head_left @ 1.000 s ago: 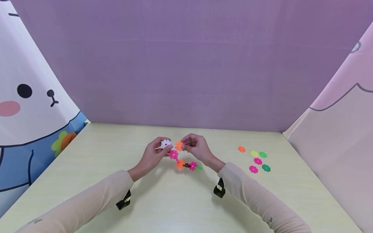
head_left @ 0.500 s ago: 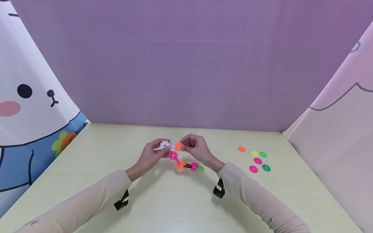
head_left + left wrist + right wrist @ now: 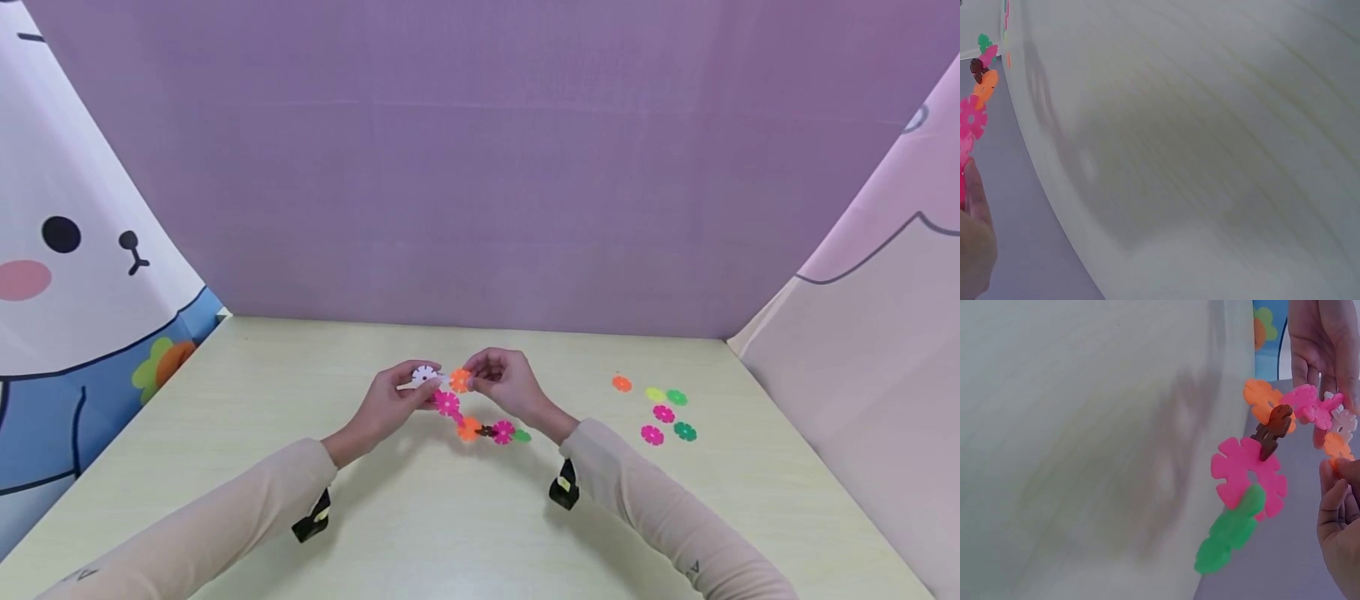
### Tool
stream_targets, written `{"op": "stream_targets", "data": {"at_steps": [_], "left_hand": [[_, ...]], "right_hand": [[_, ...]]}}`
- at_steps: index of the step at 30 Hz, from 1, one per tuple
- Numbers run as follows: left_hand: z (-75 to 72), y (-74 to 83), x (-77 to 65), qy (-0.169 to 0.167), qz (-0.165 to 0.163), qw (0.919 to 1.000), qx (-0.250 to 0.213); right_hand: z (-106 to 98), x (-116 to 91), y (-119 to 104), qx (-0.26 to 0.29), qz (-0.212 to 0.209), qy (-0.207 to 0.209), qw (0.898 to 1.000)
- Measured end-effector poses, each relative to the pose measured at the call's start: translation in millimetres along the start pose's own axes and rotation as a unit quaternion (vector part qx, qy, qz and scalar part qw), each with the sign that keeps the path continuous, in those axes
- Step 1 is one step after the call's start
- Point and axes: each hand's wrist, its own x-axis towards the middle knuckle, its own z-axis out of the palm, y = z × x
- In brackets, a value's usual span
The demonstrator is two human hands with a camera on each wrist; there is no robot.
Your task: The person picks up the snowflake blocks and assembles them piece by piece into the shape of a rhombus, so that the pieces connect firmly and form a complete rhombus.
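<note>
My left hand (image 3: 385, 412) pinches a white flower-shaped snowflake disc (image 3: 424, 374) at one end of a linked chain. From there the chain runs through pink discs (image 3: 447, 404), an orange disc (image 3: 1262, 399), a brown disc (image 3: 1272, 431), another pink disc (image 3: 1249, 475) and a green disc (image 3: 1230, 537) at its far end. Between thumb and fingers, my right hand (image 3: 512, 387) pinches an orange snowflake disc (image 3: 460, 380), which meets the white piece. Fingers partly cover that joint, so how deep the slots sit cannot be told.
To the right on the pale table (image 3: 450, 533) lie loose discs: an orange one (image 3: 622, 383), a yellow one (image 3: 655, 394), a light green one (image 3: 677, 397), two pink ones (image 3: 652, 435) and a dark green one (image 3: 686, 431). A purple backdrop (image 3: 480, 167) rises behind.
The chain's hanging end has swung slightly right and down. My left hand has shifted a little left, and the orange disc in my right hand has moved slightly left and down.
</note>
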Motion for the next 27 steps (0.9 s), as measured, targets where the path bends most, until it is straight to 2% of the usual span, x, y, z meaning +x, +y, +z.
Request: {"op": "stream_targets", "data": {"at_steps": [9, 19, 27], "left_hand": [[0.3, 1.5, -0.3, -0.001, -0.007, 1.0, -0.001], [0.2, -2.1, 0.6, -0.015, -0.005, 0.9998, -0.009], [0.4, -0.8, 0.0, -0.016, -0.008, 0.9998, -0.001]], "right_hand": [[-1.0, -0.4, -5.6, -0.019, -0.004, -0.008, 1.0], [-5.2, 2.0, -1.8, -0.024, -0.018, -0.039, 0.999], [-2.9, 0.8, -1.7, -0.02, -0.006, -0.025, 0.999]]}}
